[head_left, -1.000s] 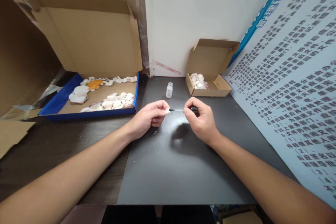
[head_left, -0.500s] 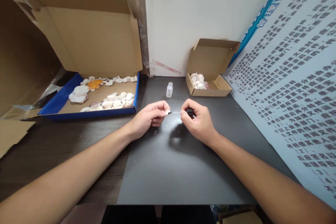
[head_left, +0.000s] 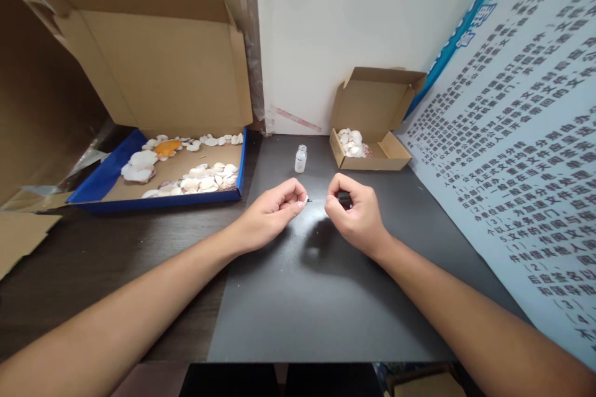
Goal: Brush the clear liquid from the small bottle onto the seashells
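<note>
Between thumb and fingertips, my left hand pinches a small white shell, mostly covered by the fingers. My right hand is closed around a black bottle cap with a thin clear stem and a small dark brush tip. That tip is at the shell's edge; whether it touches I cannot tell. Beyond both hands, a small clear glass bottle with a white label stands upright, uncapped, on the dark grey mat.
A blue-sided cardboard box, lid raised, holds many white shells and an orange one at left. A smaller open carton with white shells stands back right. A printed sheet lines the right side; a white wall panel is behind.
Both hands have shifted slightly right, the left fingers turning with the shell. The cap and brush have moved along with my right hand. Bottle and boxes are where they were.
</note>
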`<state>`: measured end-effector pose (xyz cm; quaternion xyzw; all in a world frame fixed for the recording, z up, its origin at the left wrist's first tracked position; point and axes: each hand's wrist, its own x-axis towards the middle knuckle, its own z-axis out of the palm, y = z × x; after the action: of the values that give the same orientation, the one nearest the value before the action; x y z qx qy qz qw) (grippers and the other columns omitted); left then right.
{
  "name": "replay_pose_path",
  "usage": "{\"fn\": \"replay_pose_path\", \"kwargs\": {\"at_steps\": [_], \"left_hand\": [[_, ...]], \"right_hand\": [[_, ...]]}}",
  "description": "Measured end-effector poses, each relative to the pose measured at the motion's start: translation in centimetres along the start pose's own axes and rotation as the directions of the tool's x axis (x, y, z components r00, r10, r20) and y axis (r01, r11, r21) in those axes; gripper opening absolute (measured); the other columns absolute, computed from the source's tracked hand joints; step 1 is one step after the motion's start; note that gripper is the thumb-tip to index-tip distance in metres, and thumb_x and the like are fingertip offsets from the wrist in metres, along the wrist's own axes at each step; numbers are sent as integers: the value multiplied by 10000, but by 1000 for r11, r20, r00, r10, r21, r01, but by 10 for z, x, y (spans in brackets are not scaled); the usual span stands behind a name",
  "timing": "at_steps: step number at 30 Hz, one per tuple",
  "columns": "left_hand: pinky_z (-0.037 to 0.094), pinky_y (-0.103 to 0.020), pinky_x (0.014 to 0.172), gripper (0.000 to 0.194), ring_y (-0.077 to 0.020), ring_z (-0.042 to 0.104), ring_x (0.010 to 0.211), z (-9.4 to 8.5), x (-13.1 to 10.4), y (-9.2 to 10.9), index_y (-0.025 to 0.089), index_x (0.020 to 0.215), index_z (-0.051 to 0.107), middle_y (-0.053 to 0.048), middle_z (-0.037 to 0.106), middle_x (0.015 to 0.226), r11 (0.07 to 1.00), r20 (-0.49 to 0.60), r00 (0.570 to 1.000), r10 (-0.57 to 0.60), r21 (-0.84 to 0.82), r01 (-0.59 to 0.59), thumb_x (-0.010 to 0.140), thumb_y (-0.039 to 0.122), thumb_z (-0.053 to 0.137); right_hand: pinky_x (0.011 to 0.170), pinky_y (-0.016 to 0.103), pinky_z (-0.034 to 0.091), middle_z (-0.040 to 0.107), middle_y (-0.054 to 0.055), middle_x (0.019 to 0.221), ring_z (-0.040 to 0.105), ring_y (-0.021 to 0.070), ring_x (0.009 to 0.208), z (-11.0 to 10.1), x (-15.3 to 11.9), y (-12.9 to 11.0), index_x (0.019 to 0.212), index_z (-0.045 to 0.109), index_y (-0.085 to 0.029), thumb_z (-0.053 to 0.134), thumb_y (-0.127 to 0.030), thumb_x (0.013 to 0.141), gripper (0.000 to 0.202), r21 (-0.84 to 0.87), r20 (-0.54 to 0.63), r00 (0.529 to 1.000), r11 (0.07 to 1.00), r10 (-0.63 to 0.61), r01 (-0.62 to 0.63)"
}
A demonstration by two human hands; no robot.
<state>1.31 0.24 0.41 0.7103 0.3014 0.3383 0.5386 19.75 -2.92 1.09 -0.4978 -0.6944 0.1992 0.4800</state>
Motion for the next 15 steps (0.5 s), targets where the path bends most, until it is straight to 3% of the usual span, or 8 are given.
{"fn": "replay_pose_path", "kwargs": {"at_steps": [15], "left_hand": [[276,-235,555,119,-103,330,569,0,-2,1,203,865,511,63,386,649,965,14,999,37,258,-40,948,283,481]], "right_hand": [[471,228,280,360,-67,527,330,89,478,0,1,-1,615,396,-218,511,-168,716,162,-5,-24,1000,1000,9,-9]]}}
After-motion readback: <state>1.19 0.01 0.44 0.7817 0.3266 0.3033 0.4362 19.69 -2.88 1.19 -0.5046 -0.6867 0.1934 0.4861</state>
